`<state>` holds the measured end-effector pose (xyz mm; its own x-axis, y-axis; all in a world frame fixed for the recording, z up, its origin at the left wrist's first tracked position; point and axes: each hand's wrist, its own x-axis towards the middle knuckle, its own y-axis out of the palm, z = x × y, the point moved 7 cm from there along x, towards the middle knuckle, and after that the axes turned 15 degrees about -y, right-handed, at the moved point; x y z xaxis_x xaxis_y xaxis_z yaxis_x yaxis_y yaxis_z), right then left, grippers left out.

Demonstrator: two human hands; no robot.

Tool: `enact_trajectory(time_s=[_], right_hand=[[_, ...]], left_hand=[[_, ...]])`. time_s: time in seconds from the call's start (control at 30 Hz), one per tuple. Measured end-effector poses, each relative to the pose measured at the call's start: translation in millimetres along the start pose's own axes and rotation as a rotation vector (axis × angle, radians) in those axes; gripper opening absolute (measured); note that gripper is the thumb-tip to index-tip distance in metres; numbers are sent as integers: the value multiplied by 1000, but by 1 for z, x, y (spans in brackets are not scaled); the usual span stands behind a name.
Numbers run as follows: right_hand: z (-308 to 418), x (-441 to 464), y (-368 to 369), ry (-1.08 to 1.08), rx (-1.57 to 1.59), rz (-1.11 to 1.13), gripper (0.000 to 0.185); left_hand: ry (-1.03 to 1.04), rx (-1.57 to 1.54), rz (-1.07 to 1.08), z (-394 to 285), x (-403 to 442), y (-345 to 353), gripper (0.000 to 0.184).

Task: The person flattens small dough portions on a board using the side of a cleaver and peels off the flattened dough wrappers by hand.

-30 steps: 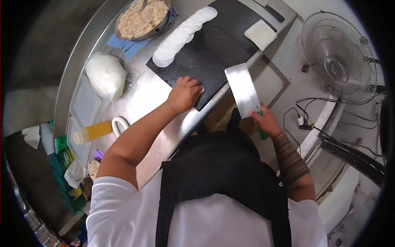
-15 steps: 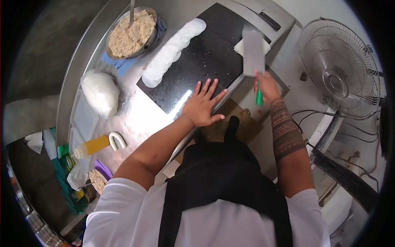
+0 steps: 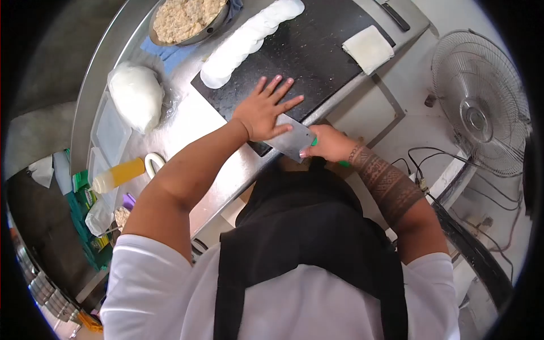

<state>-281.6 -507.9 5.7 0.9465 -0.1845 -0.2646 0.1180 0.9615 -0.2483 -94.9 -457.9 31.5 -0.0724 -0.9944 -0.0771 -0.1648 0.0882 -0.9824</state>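
Note:
My left hand [image 3: 263,113] lies flat on the black board [image 3: 317,56] with its fingers spread. In my right hand [image 3: 334,144] is the green handle of a broad-bladed cleaver [image 3: 292,140]. Its blade reaches over the board's near edge, and its far end comes close to my left palm and thumb; whether they touch I cannot tell. Thin white dough rounds [image 3: 249,42] overlap in a long row along the board's left side. A folded white cloth [image 3: 368,50] sits at the board's right edge.
At the back left stands a metal bowl [image 3: 214,25] of chunky filling, on a blue cloth [image 3: 170,55]. Plastic-wrapped white dough [image 3: 135,96] and a bottle of yellow liquid [image 3: 120,174] are on the steel table. A black-handled knife [image 3: 395,17] lies far right, near a fan [image 3: 476,107].
My right hand has brought the cleaver from over the folded cloth down and left to beside my left hand. My left hand stays spread on the board. The camera view has shifted.

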Motion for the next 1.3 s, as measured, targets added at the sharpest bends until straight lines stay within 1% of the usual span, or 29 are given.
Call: enact_trajectory(time_s=[0.07, 0.1, 0.13, 0.2, 0.3, 0.43, 0.5, 0.6, 0.63, 0.67, 0.73, 0.77, 0.8, 0.87, 0.9, 1.0, 1.03, 1.1, 1.13, 1.2, 1.23, 1.3], right_hand=[[2, 2, 1, 62, -28, 73, 50], [-3, -8, 8, 19, 73, 45, 51], [-8, -22, 10, 32, 47, 50, 52], [-11, -41, 13, 57, -7, 66, 55], [-16, -31, 3, 85, -60, 57, 59], [-7, -8, -13, 27, -104, -46, 61], [0, 4, -26, 11, -143, -86, 58], [25, 25, -46, 103, -294, -113, 65], [27, 26, -42, 90, -247, -135, 66], [25, 26, -38, 79, -199, -157, 66], [18, 19, -22, 40, -140, -165, 69], [15, 0, 0, 15, -125, -148, 70], [15, -17, 16, -11, -109, -134, 71], [7, -43, 27, 135, -107, -200, 72], [2, -48, 25, 206, -110, -238, 72], [11, -34, -7, 54, -339, -307, 61], [16, -26, -16, 61, -210, -300, 59], [17, 0, -41, 85, -302, -231, 58], [18, 5, -43, 102, -346, -190, 58], [24, 16, -47, 115, -265, -239, 59], [24, 17, -47, 127, -219, -262, 60], [29, 4, -17, 31, -74, -271, 61]], left_hand=[[-41, -67, 44, -9, 1, -8, 87], [-54, -67, 98, -19, -5, -1, 87], [-61, -59, 143, -31, -8, 2, 87], [-78, -137, 127, -55, -12, 13, 87], [-89, -134, 125, -46, -4, 9, 88], [-81, -37, 37, -15, 20, -2, 91], [-68, 11, -69, 1, 32, -7, 92], [-37, 84, -170, 26, 58, -24, 93], [-1, 65, -217, 33, 64, -30, 94], [25, 52, -209, 37, 65, -28, 97], [89, 0, -147, 24, 50, -22, 99], [95, 7, -45, 11, 34, -10, 102], [103, -46, -56, -5, 18, 2, 103], [174, -91, -62, -34, 11, 4, 102], [171, -69, -88, -31, 21, 2, 101], [168, -15, -164, -26, 48, -8, 98], [154, 9, -199, -19, 52, -10, 97], [115, 80, -239, 1, 67, -18, 98], [124, 66, -274, 9, 73, -19, 100], [146, 49, -356, 25, 87, -31, 103], [180, 46, -364, 25, 88, -35, 107], [193, 7, -259, 17, 67, -29, 106]])
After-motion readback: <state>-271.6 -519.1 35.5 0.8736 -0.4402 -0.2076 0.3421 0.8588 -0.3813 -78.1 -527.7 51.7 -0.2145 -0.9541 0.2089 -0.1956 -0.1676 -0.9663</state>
